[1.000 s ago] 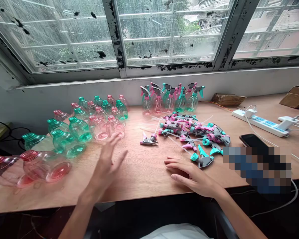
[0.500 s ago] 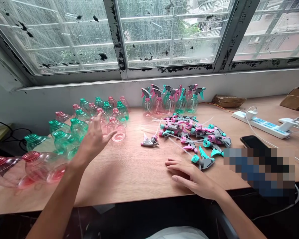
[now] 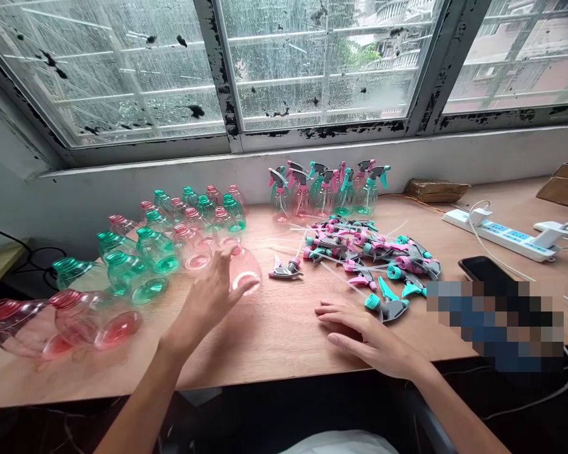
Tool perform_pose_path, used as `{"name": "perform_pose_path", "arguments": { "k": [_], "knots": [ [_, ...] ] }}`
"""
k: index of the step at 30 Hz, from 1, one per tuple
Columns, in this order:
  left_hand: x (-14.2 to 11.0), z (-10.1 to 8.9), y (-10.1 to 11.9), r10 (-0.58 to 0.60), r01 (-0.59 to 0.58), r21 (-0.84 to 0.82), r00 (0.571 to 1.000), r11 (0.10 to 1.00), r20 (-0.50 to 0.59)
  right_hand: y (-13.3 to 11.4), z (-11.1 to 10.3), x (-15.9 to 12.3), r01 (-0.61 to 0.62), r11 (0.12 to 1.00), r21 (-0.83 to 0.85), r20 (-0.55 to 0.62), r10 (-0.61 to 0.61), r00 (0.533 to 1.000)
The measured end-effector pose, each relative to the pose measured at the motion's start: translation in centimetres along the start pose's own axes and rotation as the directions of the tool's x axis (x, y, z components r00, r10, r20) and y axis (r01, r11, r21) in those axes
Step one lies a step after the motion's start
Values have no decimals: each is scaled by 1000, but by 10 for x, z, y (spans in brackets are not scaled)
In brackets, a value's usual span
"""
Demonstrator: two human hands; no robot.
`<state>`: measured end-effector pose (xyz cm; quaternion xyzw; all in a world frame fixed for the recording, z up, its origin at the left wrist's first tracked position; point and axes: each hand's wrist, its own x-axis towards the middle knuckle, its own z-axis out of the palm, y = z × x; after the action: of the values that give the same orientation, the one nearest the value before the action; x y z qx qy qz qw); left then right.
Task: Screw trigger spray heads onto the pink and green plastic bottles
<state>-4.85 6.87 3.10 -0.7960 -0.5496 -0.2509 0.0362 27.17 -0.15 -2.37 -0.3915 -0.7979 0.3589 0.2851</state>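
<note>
Left grip (image 3: pixel 209 289) on pink bottle (image 3: pixel 246 265) — tabletop (image 3: pixel 269 328), then edge (image 3: pixel 246 380)

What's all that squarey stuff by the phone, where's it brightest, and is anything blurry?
Head view: coarse squares hide whatever sits beside the phone; head view: the windows are brightest, and a soft shadow lies on the table near the left hand; head view: the left hand and the pink bottle it holds look a little smeared, while the right hand looks sharper.

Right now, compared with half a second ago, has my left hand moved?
Yes. Judged against the nearest loose sprayer head, your left hand has moved right, closer to it, and toward you, now holding a pink bottle.
</note>
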Motion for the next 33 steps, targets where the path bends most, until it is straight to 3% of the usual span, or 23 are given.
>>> {"name": "perform_pose_path", "arguments": {
  "k": [5,11,17,20,26,29,33],
  "knots": [
    [-49,13,16,-28,1,-262,995,965,-99,1,1,0,-2,1000,11,-4,2,1000],
    [-51,19,23,-76,146,-559,986,816,148,2,15,6,-46,999,-19,-151,42,988],
    [-54,26,27,-85,252,-716,961,651,262,-16,26,38,31,965,-261,-204,-87,975],
    [-58,26,29,-80,243,-709,964,662,255,-14,27,64,75,843,-533,-102,-152,983],
    [-57,20,29,-2,170,-638,967,751,255,5,28,105,183,770,-611,29,-210,977],
    [-59,21,28,2,171,-636,965,752,262,-2,22,100,203,746,-634,53,-220,974],
    [-63,24,26,11,168,-629,962,759,271,-20,16,68,155,736,-659,14,-194,981]
  ]
}}
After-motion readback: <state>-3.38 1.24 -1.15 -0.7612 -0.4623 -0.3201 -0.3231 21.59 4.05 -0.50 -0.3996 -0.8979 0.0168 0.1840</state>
